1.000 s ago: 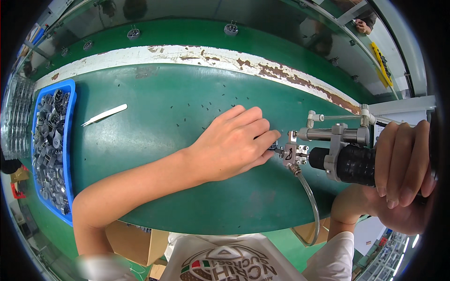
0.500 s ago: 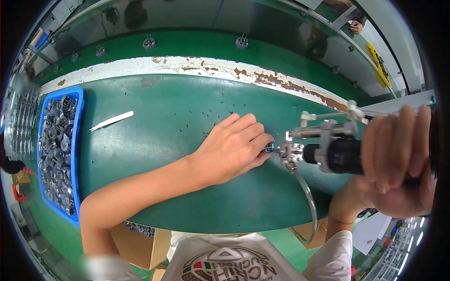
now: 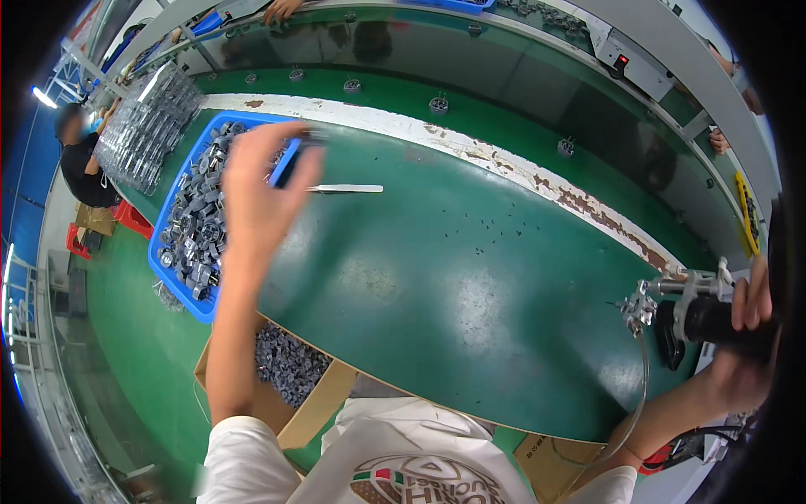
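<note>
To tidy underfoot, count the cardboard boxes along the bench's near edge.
2: left box, at lower left in the picture; right box, at lower right. More may be hidden under the bench.

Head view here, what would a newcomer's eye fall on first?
Probably the blue bin heaped with grey parts at the left end of the green table, with the blurred left hand in front of its right side. Then, far right, the right hand grips a black tool with a silver head.

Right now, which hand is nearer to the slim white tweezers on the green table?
Left. The left hand is just left of the tweezers, by the blue plastic tray; the right hand is far to their right, around the black cylindrical tool.
</note>
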Motion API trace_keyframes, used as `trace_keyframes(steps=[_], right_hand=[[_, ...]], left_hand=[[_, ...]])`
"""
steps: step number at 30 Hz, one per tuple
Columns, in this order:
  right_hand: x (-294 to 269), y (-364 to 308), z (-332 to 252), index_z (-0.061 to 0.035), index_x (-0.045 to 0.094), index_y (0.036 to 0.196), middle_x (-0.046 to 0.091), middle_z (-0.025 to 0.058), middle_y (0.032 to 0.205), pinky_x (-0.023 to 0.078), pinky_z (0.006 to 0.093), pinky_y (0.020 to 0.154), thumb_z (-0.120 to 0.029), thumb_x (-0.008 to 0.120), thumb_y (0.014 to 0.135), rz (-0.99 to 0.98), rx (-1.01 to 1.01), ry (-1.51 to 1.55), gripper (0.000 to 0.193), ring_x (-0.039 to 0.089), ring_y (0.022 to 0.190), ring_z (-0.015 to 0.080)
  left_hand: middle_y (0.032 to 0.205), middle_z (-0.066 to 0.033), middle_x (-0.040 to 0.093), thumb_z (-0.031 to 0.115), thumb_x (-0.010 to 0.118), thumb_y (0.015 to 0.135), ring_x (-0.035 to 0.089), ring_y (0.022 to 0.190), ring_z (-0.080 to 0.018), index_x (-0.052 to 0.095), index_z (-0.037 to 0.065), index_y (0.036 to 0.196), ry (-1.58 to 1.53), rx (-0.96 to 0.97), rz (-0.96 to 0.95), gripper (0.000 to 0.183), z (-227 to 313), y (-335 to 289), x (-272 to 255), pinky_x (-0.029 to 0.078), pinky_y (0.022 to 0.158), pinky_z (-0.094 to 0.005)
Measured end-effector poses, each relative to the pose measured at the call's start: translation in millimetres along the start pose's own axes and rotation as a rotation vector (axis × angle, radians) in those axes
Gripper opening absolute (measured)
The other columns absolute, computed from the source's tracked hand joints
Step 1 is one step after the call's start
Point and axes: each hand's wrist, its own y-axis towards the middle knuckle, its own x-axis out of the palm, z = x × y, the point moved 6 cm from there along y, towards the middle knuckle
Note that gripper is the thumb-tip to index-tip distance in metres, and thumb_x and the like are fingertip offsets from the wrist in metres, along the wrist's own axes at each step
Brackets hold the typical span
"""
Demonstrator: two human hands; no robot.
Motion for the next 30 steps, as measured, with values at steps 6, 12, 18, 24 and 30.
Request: trace_keyframes(steps=[6, 12, 18, 24, 30], right_hand=[[33.9, -0.3, 15.6, 0.0027, 0.042, 0.130, 0.049, 0.0106, 0.107, 0.041, 0.0264, 0.071, -0.028, 0.071, 0.094, -0.786, 0.182, 0.077, 0.056, 0.050, 0.087, 0.0138], [55.1, -14.8, 14.8, -0.0086, 0.043, 0.104, 0.054, 0.0056, 0.086, 0.042, 0.0260, 0.065, -0.032, 0.057, 0.106, -0.933, 0.180, 0.145, 0.027, 0.048, 0.067, 0.0104], [72.7, -23.7, 5.6, -0.0084, 0.043, 0.101, 0.055, 0.0068, 0.085, 0.045, 0.0267, 0.062, -0.029, 0.049, 0.109, -1.014, 0.173, 0.182, 0.023, 0.048, 0.060, 0.0108], [78.3, -29.6, 4.1, -0.0066, 0.044, 0.104, 0.056, 0.0095, 0.086, 0.049, 0.0298, 0.063, -0.030, 0.044, 0.110, -0.888, -0.034, 0.167, 0.025, 0.052, 0.062, 0.0162], [88.1, -32.8, 6.5, -0.0076, 0.045, 0.099, 0.051, 0.0049, 0.077, 0.044, 0.0279, 0.053, -0.023, 0.049, 0.106, -0.873, 0.135, 0.244, 0.018, 0.046, 0.054, 0.0129]], left_hand=[[0.125, -0.0142, 0.070, 0.022, 0.077, 0.093, 0.062, 0.118, -0.0354, 0.072, 0.007, 0.126, 0.466, -0.346, 0.002, 0.037, -82.2, -10.2, -66.6, 0.047, 0.106, -0.0436], [0.120, -0.0143, 0.073, 0.011, 0.075, 0.094, 0.067, 0.115, -0.0313, 0.074, 0.004, 0.118, 0.075, 0.080, 0.001, 0.025, -18.6, 25.8, 1.1, 0.049, 0.104, -0.0403], [0.129, -0.0111, 0.072, 0.017, 0.073, 0.093, 0.064, 0.122, -0.0340, 0.076, 0.009, 0.117, -0.259, 0.172, -0.389, 0.026, 27.8, 65.2, 160.5, 0.052, 0.101, -0.0437], [0.105, -0.0092, 0.078, 0.016, 0.076, 0.089, 0.068, 0.110, -0.0333, 0.083, 0.011, 0.101, -0.258, 0.152, -0.449, 0.015, 43.5, 84.8, 222.2, 0.055, 0.096, -0.0444], [0.095, -0.0056, 0.076, 0.013, 0.080, 0.085, 0.065, 0.094, -0.0279, 0.080, 0.008, 0.090, -0.439, 0.494, -0.420, 0.007, 128.7, 51.6, 182.5, 0.056, 0.083, -0.0411]])
